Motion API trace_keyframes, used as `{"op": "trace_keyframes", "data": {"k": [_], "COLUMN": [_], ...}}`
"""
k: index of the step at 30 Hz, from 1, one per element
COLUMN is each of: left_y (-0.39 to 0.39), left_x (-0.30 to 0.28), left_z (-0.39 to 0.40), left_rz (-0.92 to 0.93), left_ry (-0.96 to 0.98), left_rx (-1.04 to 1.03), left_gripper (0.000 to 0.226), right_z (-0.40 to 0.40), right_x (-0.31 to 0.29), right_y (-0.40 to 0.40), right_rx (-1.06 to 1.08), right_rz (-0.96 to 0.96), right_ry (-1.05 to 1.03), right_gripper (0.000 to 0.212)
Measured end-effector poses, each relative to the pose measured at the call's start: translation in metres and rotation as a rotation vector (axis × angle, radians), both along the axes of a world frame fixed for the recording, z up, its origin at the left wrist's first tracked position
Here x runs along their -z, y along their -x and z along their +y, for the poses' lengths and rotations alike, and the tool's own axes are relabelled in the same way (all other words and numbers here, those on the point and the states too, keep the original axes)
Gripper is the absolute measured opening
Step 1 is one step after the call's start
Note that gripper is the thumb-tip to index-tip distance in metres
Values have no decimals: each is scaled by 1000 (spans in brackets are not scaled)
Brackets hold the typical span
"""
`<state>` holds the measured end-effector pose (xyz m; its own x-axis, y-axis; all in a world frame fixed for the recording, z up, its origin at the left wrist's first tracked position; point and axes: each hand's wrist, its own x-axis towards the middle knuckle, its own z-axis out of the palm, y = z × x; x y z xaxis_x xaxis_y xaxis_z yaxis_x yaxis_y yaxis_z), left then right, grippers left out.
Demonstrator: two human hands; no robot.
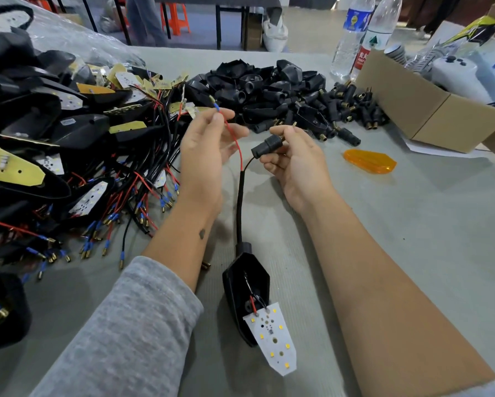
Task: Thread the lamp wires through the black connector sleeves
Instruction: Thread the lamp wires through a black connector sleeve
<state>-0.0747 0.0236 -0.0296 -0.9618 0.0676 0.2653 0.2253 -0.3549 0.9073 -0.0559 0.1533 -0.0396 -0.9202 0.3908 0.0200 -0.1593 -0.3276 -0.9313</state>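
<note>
The grey table (412, 224) carries wired lamps (68, 167) at 9 o'clock, black housings (269, 84) at 12, a cardboard box (429, 110) and orange lens (369, 161) at 2.

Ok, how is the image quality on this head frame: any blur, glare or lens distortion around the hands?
Head view: soft, even light, with faint shadows under the left hand and right hand; red wire and black connector sleeve stay sharp; wide-angle bending at the edges tilts the water bottles; far background is softer; no strong glare.
</note>
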Motion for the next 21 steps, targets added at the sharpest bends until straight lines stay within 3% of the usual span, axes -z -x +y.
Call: {"op": "trace_keyframes", "data": {"k": [3,7,14,21], "left_y": [3,8,10,7], "left_x": [0,5,18,18], "left_z": [-4,-4,-2,-1], "left_rz": [-38,-18,93,191], "left_ry": [16,259,668,779], "left_rx": [-103,-208,-122,-133], "left_gripper": [26,19,27,21], "right_z": [-1,0,3,2], "right_x": [1,1,-1,-2], "right_y": [1,1,0,-2], "right_rx": [-1,19,18,-41], "right_rz": [-4,10,29,47], "right_ry": [-19,23,133,135], "right_gripper": [29,27,30,30]}}
